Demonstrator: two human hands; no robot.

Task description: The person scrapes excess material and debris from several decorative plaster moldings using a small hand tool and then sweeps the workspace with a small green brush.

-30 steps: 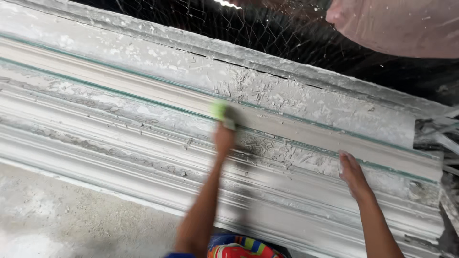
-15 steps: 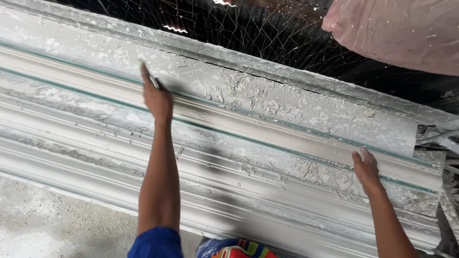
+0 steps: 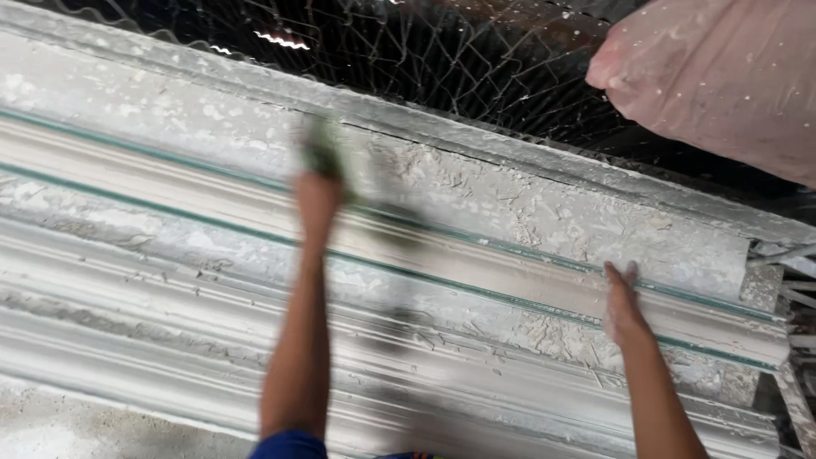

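— What's in your left hand?
— A green pad, gripped, pressed on the white moulding, left of middle.
— And the right hand?
— Open, flat on the moulding, far right.

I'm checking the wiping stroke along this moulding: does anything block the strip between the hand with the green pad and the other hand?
Nothing visible does. The left hand holds a blurred green pad; the smooth strip runs bare to the right hand resting on it.
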